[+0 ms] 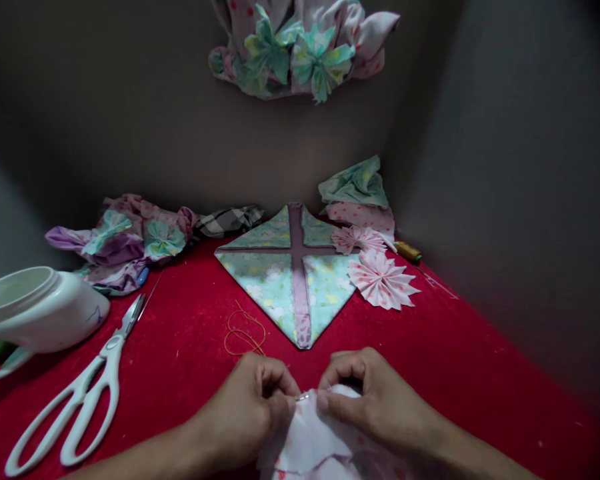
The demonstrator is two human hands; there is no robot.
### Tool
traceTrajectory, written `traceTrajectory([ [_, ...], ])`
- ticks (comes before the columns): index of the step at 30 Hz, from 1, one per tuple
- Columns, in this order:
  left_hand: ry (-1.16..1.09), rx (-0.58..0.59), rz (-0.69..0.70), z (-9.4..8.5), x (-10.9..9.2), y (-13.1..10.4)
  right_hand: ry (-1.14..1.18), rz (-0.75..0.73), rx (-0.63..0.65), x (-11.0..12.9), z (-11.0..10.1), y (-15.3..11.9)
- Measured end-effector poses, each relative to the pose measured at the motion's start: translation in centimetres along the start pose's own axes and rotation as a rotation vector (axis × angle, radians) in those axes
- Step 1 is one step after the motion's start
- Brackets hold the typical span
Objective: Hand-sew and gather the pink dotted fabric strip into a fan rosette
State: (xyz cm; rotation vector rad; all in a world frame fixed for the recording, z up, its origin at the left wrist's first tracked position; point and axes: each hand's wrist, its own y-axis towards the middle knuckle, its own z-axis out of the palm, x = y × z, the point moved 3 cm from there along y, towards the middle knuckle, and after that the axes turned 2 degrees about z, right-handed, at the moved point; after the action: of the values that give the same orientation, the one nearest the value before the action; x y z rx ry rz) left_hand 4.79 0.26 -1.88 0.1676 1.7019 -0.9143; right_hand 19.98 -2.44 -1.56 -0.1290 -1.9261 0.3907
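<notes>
Both my hands meet at the bottom centre over a piece of white fabric with pink dots (320, 443). My left hand (253, 410) pinches the fabric's upper edge. My right hand (375, 397) pinches the same edge and holds a small metal needle (303, 397) between the two hands. An orange thread (244, 333) curls on the red cloth just beyond my left hand. A folded green floral fabric square with a pink cross band (290, 270) lies further back.
White scissors (75, 400) lie at the left beside a tipped white jar (35, 307). Two pink pleated fabric flowers (380, 277), folded fabric pieces (357, 193), a thread spool (409, 251) and a fabric bundle (125, 240) line the back. Grey walls enclose the red table (480, 373).
</notes>
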Motion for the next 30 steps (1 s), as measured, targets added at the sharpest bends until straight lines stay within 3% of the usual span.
traceTrajectory([
  [4,0.058,-0.052,0.015,0.1,0.0,-0.1,0.001,-0.081,-0.022,0.4,0.4,-0.3],
  [10,0.074,-0.051,0.044,0.0,-0.2,-0.1,0.024,-0.082,-0.002,0.2,0.2,0.0],
  [20,0.020,-0.020,0.045,-0.2,-0.2,-0.2,0.039,-0.018,0.162,-0.9,-0.4,0.2],
  [30,0.071,-0.012,0.033,-0.1,0.0,-0.1,-0.120,-0.073,0.111,-0.9,-0.7,0.3],
])
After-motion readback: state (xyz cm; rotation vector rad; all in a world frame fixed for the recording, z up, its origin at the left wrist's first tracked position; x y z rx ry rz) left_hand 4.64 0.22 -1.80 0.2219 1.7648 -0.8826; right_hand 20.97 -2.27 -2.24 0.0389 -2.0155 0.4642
